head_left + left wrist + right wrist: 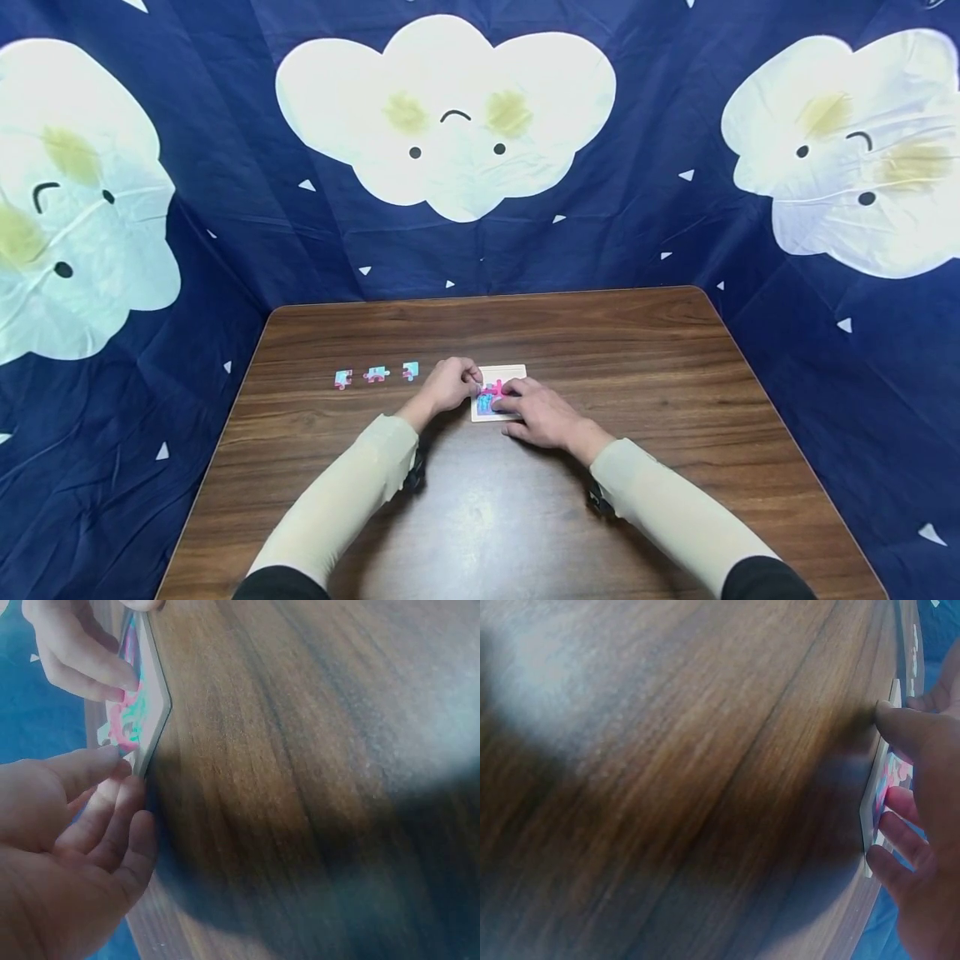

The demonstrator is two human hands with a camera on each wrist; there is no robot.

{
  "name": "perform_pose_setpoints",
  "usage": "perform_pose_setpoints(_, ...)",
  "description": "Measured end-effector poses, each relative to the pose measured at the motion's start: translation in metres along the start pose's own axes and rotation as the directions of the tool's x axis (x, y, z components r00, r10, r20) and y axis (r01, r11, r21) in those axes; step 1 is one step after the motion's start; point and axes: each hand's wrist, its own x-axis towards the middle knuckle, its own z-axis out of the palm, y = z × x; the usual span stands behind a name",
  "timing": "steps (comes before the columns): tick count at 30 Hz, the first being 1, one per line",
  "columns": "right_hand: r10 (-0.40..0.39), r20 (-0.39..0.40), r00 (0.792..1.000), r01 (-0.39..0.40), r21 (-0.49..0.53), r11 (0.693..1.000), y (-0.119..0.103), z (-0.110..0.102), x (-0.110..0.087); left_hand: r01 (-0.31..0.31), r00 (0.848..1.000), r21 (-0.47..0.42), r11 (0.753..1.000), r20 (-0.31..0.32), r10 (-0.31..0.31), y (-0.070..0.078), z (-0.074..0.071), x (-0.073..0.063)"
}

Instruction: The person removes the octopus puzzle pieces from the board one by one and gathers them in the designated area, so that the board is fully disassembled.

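Observation:
A small wooden puzzle tray with a pale rim lies near the middle of the table, partly covered by both hands. Blue and pink jigsaw pieces fill its lower part. My left hand is at the tray's left edge; its thumb and index finger pinch a puzzle piece, mostly hidden by the fingertips. From the right, my right hand rests on the tray, fingertips on the pieces inside and thumb by the near edge. In the right wrist view its fingers are spread and gently bent.
Three loose jigsaw pieces lie in a row left of the tray: a left one, a middle one and a right one. The brown wooden table meets a dark blue curtain with white clouds at its back and sides.

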Motion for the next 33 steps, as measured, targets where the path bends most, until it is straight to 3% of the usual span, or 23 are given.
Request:
perform_pose_setpoints(11,-0.006,0.000,1.000,0.006,-0.001,1.000,-0.002,-0.001,0.000,0.077,0.997,-0.143,0.987,-0.013,-0.079,0.003,-0.005,-0.006)
perform_pose_setpoints(21,0.001,-0.002,1.000,-0.001,0.017,1.000,-0.002,0.000,-0.001,0.092,0.994,-0.236,0.968,-0.029,-0.102,0.001,-0.007,-0.009)
perform_pose_setpoints(28,0.010,0.007,1.000,-0.011,0.026,1.000,-0.003,-0.002,0.000,0.114,0.989,-0.337,0.934,-0.051,-0.139,-0.001,-0.012,-0.015)
perform_pose_setpoints(33,0.008,0.008,1.000,-0.008,0.016,1.000,-0.004,-0.002,-0.001,0.087,0.988,-0.393,0.916,-0.087,-0.131,-0.008,-0.016,-0.023)
